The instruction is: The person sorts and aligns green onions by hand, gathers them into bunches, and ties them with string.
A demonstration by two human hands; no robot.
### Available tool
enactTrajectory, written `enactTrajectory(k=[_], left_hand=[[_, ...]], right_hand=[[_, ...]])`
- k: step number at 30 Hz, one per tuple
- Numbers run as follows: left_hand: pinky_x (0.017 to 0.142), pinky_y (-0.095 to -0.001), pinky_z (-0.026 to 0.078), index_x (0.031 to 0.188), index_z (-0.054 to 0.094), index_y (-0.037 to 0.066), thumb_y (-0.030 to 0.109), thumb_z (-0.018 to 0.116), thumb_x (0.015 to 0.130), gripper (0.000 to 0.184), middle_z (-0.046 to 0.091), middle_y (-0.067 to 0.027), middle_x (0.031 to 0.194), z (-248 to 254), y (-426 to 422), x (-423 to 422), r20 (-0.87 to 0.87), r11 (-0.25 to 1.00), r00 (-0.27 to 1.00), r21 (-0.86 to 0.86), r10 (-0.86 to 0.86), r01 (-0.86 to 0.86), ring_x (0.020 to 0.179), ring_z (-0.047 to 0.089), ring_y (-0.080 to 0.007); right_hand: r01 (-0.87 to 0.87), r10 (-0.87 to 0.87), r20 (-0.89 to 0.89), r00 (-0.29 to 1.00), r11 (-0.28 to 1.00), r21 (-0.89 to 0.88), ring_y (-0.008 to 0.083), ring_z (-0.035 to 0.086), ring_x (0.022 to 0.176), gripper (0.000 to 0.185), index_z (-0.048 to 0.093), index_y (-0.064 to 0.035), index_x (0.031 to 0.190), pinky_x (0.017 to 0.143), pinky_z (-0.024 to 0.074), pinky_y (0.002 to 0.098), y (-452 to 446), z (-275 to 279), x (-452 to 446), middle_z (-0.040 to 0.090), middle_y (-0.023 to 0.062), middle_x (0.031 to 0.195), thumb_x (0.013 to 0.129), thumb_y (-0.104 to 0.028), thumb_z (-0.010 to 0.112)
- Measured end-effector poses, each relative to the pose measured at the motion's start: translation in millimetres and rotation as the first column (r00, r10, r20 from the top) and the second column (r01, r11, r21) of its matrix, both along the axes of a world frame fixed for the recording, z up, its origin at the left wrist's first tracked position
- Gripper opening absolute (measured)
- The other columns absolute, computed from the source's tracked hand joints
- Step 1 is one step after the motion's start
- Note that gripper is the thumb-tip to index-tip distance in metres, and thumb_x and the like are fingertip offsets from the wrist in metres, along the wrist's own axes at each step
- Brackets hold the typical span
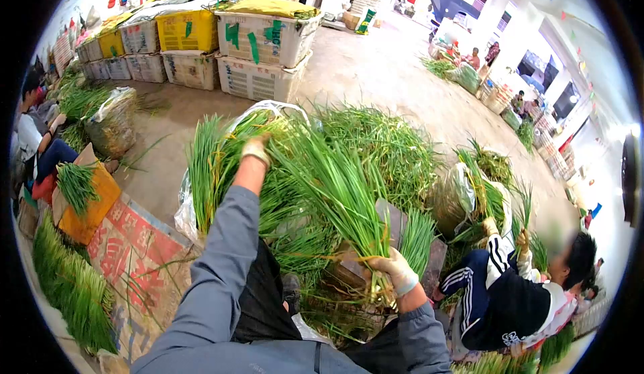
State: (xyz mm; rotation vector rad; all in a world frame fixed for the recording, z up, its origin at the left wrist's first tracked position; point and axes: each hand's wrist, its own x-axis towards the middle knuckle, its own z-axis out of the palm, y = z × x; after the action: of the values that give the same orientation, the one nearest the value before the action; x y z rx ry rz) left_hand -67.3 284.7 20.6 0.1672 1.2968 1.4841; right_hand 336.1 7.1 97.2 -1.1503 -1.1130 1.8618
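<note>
Long green stalks (335, 189) form a bunch that slants up and to the left across the middle. Its pale root ends are gripped by my right hand (396, 271), which wears a light glove. My left hand (257, 148), gloved too, reaches into greens at the top of a white plastic-lined container (188, 203); its fingers are partly hidden among the leaves. A smaller sheaf of stalks (417, 240) lies just beyond my right hand on a dark flat surface (436, 258). Loose greens (389, 149) are heaped behind the bunch.
Close on the right sits a co-worker (503, 293) handling greens beside a filled sack (453, 199). Another person (43, 132) sits at the far left. Flattened cardboard (134, 253) and a row of greens (70, 287) lie at left. Stacked crates (265, 38) stand behind.
</note>
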Motion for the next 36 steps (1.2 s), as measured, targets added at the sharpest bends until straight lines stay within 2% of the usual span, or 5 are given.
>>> enactTrajectory(k=[19, 23, 29, 32, 36], left_hand=[[0.12, -0.0434, 0.022, 0.147, 0.041, 0.0, 0.052, 0.029, 0.104, 0.069, 0.039, -0.013, 0.156, -190.8, 90.5, -148.8, 0.569, 0.854, 0.815, 0.474, -0.112, -0.214, 0.145, 0.032, -0.0285], [0.111, -0.0433, 0.037, 0.147, 0.041, -0.001, 0.047, 0.055, 0.091, 0.075, 0.046, -0.0183, 0.15, -131.4, 30.4, -129.1, -0.345, 0.988, 0.928, 0.01, -0.142, 0.155, 0.133, 0.047, -0.0347], [0.108, -0.0475, 0.042, 0.143, 0.046, 0.004, 0.034, 0.072, 0.084, 0.071, 0.05, -0.0271, 0.141, 8.6, -153.1, -14.2, -0.99, 0.997, -0.141, -0.022, -0.011, 0.075, 0.128, 0.05, -0.0422], [0.068, -0.03, 0.052, 0.117, 0.063, 0.004, 0.023, 0.07, 0.09, 0.034, 0.067, -0.0057, 0.085, 20.3, -248.7, 74.2, -0.852, 0.858, 0.521, 0.238, -0.04, 0.455, 0.074, 0.062, -0.0146], [0.078, -0.0387, 0.055, 0.128, 0.057, -0.003, 0.058, 0.052, 0.096, 0.068, 0.068, -0.0241, 0.114, -26.3, -297.0, 187.9, 0.207, 0.414, 0.38, 0.156, -0.901, 0.897, 0.098, 0.069, -0.0305]], right_hand=[[0.387, -0.38, -0.13, 0.916, 0.922, 0.032, 0.0206, 0.069, 0.086, 0.062, 0.052, 0.0057, 0.133, 0.078, 0.0573, 0.0317, -109.5, 0.8, 154.3, 0.069, 0.0137, 0.112, 0.077, -0.014, 0.071], [0.448, -0.439, -0.121, 0.89, 0.892, 0.061, 0.022, 0.069, 0.078, 0.06, 0.05, 0.006, 0.131, 0.066, 0.0589, 0.0312, -128.9, 41.7, 150.0, 0.067, 0.019, 0.112, 0.075, -0.01, 0.065], [0.485, -0.473, -0.132, 0.871, 0.87, 0.081, 0.0196, 0.065, 0.063, 0.04, 0.055, 0.0038, 0.118, 0.056, 0.0573, 0.0319, -121.8, 49.5, 138.8, 0.068, 0.0124, 0.089, 0.08, -0.009, 0.061], [0.484, -0.477, -0.109, 0.872, 0.874, 0.05, 0.0161, 0.062, 0.062, 0.044, 0.056, 0.0037, 0.119, 0.054, 0.0537, 0.0281, -113.1, 43.5, 132.9, 0.067, 0.0123, 0.09, 0.082, -0.016, 0.067], [0.392, -0.374, -0.169, 0.912, 0.916, 0.087, 0.0139, 0.06, 0.066, 0.049, 0.055, 0.0032, 0.122, 0.056, 0.051, 0.0254, -101.0, 44.0, 121.4, 0.065, 0.011, 0.094, 0.08, -0.019, 0.072]])
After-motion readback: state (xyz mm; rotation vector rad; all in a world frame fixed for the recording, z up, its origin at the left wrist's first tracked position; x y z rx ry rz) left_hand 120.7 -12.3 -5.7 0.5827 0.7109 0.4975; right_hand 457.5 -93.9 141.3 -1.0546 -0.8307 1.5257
